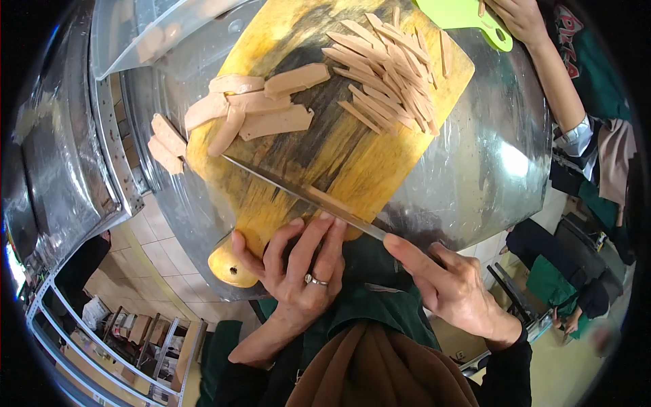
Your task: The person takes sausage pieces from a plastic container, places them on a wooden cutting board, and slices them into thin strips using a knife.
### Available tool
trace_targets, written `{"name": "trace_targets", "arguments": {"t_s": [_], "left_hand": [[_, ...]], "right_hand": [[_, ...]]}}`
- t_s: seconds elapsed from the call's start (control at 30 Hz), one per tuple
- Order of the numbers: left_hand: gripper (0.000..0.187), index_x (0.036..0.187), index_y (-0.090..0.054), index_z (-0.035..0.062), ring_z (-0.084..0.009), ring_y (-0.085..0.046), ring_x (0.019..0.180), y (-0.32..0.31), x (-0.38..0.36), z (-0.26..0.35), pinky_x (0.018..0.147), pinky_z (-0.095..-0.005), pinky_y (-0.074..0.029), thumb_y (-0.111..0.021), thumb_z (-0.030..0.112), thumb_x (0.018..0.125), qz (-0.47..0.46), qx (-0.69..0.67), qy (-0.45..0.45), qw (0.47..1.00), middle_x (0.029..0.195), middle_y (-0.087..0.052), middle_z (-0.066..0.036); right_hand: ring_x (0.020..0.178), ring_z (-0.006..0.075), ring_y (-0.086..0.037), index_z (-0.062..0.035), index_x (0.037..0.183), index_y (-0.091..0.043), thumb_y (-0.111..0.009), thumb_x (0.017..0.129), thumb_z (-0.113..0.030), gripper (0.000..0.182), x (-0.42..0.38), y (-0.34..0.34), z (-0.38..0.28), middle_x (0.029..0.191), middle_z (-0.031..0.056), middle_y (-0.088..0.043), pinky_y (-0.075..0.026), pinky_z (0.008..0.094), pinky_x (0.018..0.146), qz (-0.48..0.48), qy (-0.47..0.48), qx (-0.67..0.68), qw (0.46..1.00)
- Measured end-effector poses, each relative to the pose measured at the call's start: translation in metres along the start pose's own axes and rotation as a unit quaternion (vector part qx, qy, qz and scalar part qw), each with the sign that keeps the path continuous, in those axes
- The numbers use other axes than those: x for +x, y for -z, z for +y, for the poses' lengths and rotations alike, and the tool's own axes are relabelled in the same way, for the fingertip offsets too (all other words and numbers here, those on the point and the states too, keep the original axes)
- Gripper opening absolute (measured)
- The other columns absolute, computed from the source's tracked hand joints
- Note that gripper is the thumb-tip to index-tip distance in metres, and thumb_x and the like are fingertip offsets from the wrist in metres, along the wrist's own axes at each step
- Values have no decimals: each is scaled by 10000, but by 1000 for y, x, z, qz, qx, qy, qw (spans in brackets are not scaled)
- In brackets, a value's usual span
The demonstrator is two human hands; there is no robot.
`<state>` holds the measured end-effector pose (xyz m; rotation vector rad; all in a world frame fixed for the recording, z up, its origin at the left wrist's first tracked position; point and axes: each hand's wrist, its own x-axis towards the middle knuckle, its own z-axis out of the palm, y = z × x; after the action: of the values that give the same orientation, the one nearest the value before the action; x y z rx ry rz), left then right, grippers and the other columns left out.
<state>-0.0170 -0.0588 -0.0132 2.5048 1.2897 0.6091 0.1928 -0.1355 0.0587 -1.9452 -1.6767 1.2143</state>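
Observation:
My right hand (451, 288) grips a long knife (278, 180), index finger stretched along the spine. The handle is hidden in the palm. The blade slants across the near part of a yellow, dark-stained wooden cutting board (285, 159). At the blade lies a strip of pinkish sausage (336, 203). My left hand (298, 264), a ring on one finger, holds the sausage down with bent fingertips close to the blade, covering part of it. Several thick sausage slices (274, 122) overlap on the board's left. Farther back is a pile of thin sausage sticks (390, 74).
Two sausage slices (166, 146) lie beside the board on the plastic-covered table (468, 163). A clear plastic tub (125, 44) stands at the back left. Another person's hand (519, 20) is by a green plastic board (461, 13) at the upper right. Metal racks (115, 339) stand lower left.

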Motion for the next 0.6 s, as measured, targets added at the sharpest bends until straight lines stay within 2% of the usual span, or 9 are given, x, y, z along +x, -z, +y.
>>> {"name": "trace_targets", "arguments": {"t_s": [0.17, 0.2, 0.23, 0.3, 0.43, 0.5, 0.6], "left_hand": [[379, 1139, -803, 196, -186, -610, 1075, -3, 0, 1, 1223, -618, -165, -764, 108, 772, 16, 11, -2, 1000, 1181, -718, 83], [389, 1149, -800, 195, -184, -611, 1077, -3, 1, 0, 1224, -616, -166, -763, 107, 772, 17, 13, -3, 1000, 1184, -718, 83], [383, 1159, -794, 178, -201, -612, 1088, -4, 2, 0, 1221, -608, -183, -760, 96, 786, 22, 13, -10, 1000, 1184, -720, 59], [372, 1180, -780, 145, -235, -612, 1111, -4, 2, 0, 1215, -593, -216, -753, 72, 816, 30, 13, -21, 999, 1183, -724, 9], [364, 1163, -784, 157, -216, -620, 1120, -7, 2, -1, 1218, -602, -201, -758, 81, 807, 39, 6, -18, 999, 1191, -728, 35], [369, 1152, -792, 188, -181, -628, 1106, -9, -1, -4, 1223, -619, -169, -765, 109, 792, 44, -6, -12, 999, 1218, -722, 82], [358, 1136, -797, 187, -181, -628, 1111, -10, -1, -5, 1219, -624, -176, -770, 114, 786, 46, -10, -12, 999, 1217, -722, 84]], "right_hand": [[539, 256, -591, -214, 1529, -523, -659, 864, 62, 732, 8, -5, 4, 721, 130, -591, -564, 425, 520, 72, 32, 25, 997], [540, 252, -582, -207, 1523, -531, -649, 897, 46, 685, 6, -2, 4, 726, 131, -604, -554, 429, 528, 67, 11, 14, 998], [541, 248, -574, -199, 1517, -539, -639, 931, 30, 637, 3, 2, 4, 730, 132, -616, -543, 432, 537, 62, -11, 4, 998], [541, 251, -571, -197, 1519, -537, -639, 944, 15, 621, -2, 1, 6, 725, 131, -617, -534, 436, 540, 67, 6, 10, 998], [539, 252, -557, -227, 1534, -520, -652, 952, -10, 635, -15, -1, -2, 710, 122, -590, -524, 446, 548, 75, 13, 20, 997], [540, 250, -556, -250, 1537, -516, -659, 949, -12, 651, -22, -3, -6, 691, 114, -560, -519, 451, 549, 66, -3, 28, 997], [543, 247, -557, -279, 1540, -511, -668, 941, -9, 676, -29, -3, -13, 668, 100, -512, -515, 454, 547, 40, -40, 23, 998]]}}
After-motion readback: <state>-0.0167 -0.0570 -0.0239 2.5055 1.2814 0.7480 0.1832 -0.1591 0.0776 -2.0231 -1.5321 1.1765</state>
